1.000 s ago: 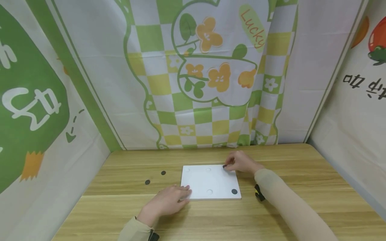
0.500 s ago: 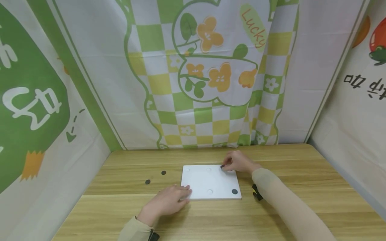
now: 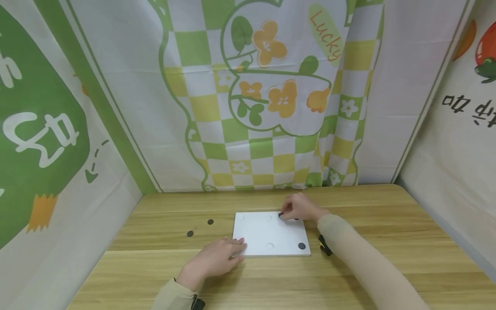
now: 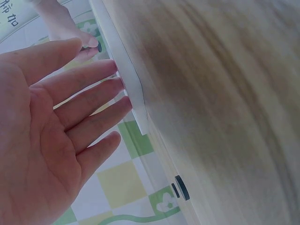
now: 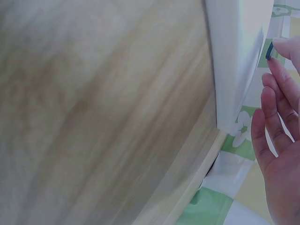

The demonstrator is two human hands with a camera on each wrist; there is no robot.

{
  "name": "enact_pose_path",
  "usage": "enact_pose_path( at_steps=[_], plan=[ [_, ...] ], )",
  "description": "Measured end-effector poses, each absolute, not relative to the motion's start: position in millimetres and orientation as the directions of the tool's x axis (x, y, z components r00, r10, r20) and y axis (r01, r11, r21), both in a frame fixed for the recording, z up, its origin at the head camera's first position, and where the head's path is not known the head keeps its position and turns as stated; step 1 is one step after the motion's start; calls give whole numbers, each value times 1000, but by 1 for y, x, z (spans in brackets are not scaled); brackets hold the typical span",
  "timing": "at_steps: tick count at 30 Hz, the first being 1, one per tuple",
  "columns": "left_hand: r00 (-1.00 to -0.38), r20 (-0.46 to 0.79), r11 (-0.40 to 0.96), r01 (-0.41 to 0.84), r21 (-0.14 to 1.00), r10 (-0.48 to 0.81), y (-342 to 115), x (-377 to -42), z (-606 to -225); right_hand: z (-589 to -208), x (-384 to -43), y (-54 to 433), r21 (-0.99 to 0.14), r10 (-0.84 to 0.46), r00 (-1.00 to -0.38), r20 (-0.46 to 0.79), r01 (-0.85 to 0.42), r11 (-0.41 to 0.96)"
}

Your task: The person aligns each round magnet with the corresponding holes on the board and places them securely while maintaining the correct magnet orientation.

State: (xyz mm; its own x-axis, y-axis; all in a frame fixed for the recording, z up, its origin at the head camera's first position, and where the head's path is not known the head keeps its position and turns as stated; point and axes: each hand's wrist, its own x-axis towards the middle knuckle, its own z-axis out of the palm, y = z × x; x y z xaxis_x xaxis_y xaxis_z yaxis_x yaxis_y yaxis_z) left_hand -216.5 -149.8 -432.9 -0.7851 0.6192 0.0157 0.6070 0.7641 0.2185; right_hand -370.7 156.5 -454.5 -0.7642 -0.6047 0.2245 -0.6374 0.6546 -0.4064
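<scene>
A white rectangular board (image 3: pixel 255 232) with shallow round recesses lies flat on the wooden table. My right hand (image 3: pixel 302 207) pinches a small black disc (image 3: pixel 280 215) between thumb and fingertips, close over the board's far edge; the right wrist view shows this pinched disc (image 5: pixel 269 50) edge-on. My left hand (image 3: pixel 218 257) rests its extended fingers on the board's near left corner. One black disc (image 3: pixel 301 246) sits at the near right corner of the board. Another disc (image 3: pixel 296 218) at the far right corner is partly hidden by my right hand.
Two more black discs lie on the table (image 3: pixel 155 241) left of the board, one farther back (image 3: pixel 210 221) and one nearer (image 3: pixel 190 233). A patterned curtain (image 3: pixel 255 150) hangs along the table's back edge, with printed cloth walls on both sides.
My right hand has slid left along the board's far edge with the pinched disc, and a disc at the far right corner has come partly into sight. My left hand has stayed put.
</scene>
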Motion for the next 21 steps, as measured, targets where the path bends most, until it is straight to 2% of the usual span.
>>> enact_pose_path(
  at_steps=[21],
  plan=[
    [-779,28,761,618,198,626,-151,-218,-433,-445,-370,132,-409,-605,-783,144,-604,684]
  ],
)
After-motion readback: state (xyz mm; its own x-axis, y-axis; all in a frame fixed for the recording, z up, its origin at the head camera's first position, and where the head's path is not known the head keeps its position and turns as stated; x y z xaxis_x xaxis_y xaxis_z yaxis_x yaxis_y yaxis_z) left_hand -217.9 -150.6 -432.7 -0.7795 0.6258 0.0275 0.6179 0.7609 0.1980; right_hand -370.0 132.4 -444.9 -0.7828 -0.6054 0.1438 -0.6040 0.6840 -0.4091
